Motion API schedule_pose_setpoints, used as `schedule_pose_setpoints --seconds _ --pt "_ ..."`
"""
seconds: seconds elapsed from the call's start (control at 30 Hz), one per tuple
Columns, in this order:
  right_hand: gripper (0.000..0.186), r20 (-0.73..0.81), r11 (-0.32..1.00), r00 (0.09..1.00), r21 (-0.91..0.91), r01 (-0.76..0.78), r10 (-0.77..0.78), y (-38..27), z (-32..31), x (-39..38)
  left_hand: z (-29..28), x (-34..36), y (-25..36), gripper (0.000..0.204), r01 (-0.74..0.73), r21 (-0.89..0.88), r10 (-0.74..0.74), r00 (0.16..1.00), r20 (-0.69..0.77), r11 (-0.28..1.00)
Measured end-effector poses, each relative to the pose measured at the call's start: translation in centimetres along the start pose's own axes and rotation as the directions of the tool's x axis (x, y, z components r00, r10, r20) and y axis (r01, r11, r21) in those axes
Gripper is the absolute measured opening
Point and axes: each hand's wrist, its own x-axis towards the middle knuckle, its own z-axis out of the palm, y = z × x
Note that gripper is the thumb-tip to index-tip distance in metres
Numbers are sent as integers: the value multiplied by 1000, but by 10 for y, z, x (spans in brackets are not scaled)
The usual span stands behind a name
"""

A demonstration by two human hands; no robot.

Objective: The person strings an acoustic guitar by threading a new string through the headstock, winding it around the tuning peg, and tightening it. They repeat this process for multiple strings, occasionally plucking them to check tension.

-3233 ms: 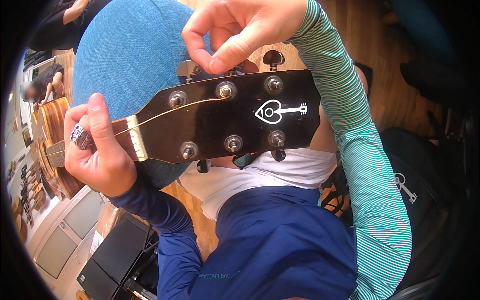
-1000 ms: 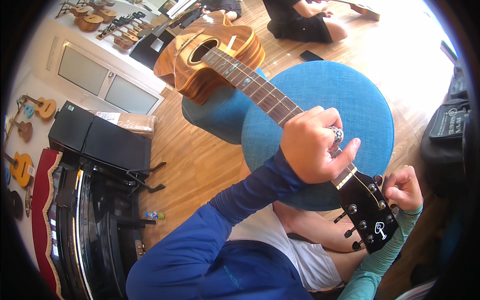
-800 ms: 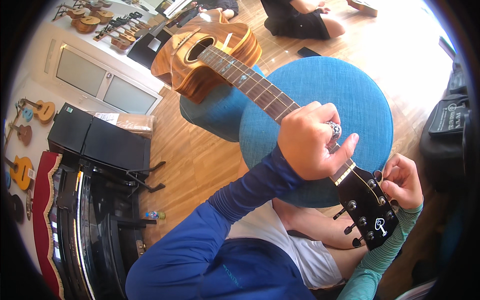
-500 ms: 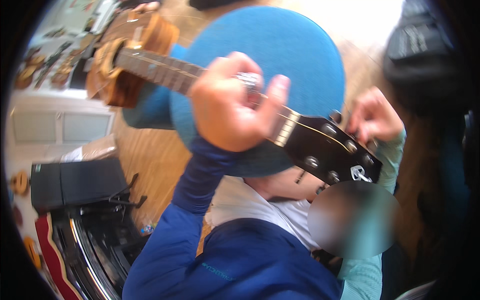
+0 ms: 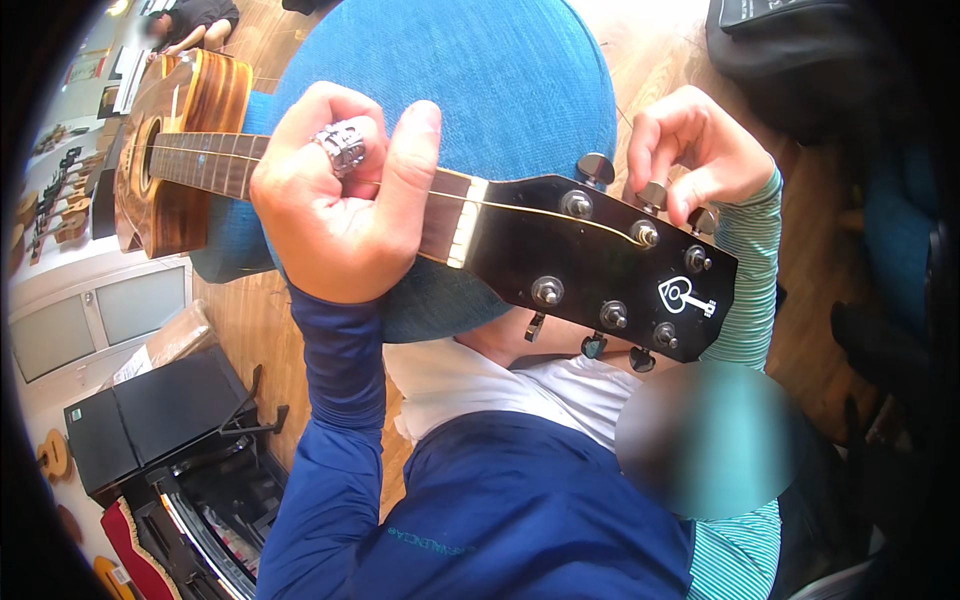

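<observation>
Fingers of the left hand point(image 5: 335, 195) are clenching the wooden guitar neck point(image 5: 215, 165) across a round blue cushion point(image 5: 470, 80), while the right hand point(image 5: 690, 145) is pinching a silver tuning peg point(image 5: 652, 195) on the glossy black headstock point(image 5: 600, 265). Stringing seems underway; further winding probably needs small, careful turns.

1. The floor point(image 5: 250, 330) is made of brown wood boards.
2. A big round blue seat point(image 5: 480, 90) stands on the floor, with a smaller blue cushion point(image 5: 235, 260) low beside it.
3. The brown guitar body point(image 5: 165, 150) rests against the blue seat and the cushion.
4. A black box-shaped case point(image 5: 150, 410) sits on the floor at the left, with a black stand point(image 5: 255, 415) just beside it.
5. A flat pack in clear wrap point(image 5: 165, 345) lies next to the black case.
6. A dark bag point(image 5: 790, 50) sits on the floor at the top right.
7. Far off, a person point(image 5: 195, 20) sits on the floor.
</observation>
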Motion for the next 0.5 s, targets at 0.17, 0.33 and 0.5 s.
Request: schedule_pose_setpoints --seconds 0.17,0.33,0.5 --pt "27 -107 988 988 -92 -123 113 -18 15 2 1 -1 0 44 18 -55 -18 1000 -3 998" --pt "25 -104 972 994 -227 -63 40 -20 18 3 0 -2 2 43 27 -59 -27 1000 -4 998" --pt "34 73 987 991 -106 121 -113 0 -2 -4 2 -1 1 42 -15 -38 16 1000 4 999"
